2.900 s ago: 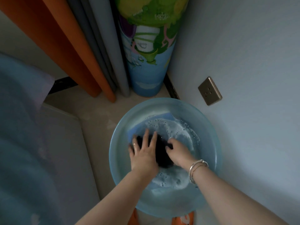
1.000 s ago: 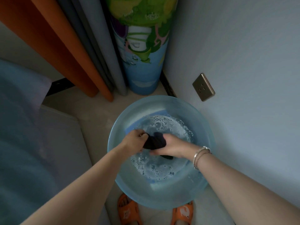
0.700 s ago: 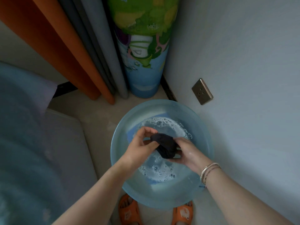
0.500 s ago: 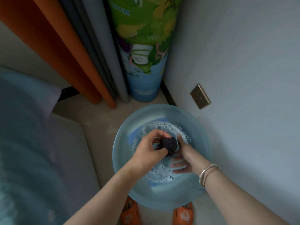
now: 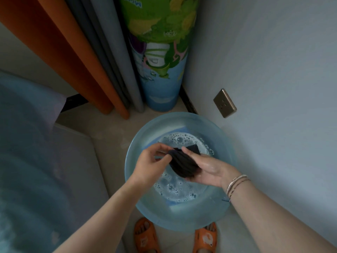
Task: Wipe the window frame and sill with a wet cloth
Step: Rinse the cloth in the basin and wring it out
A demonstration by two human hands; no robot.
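My left hand is pinching one end of the dark wet cloth between thumb and fingertips; my right hand is cradling the bunched rest in its palm, thumb lying over the top. Both are holding it above the pale blue plastic basin of soapy water, which is sitting on the floor by the wall socket. Orange slippers are poking out under the near rim, rolled play mat standing in the corner beyond

I can't see the right hand's fingers under the dark cloth; at six o'clock, my basin hides both sandals' toes.
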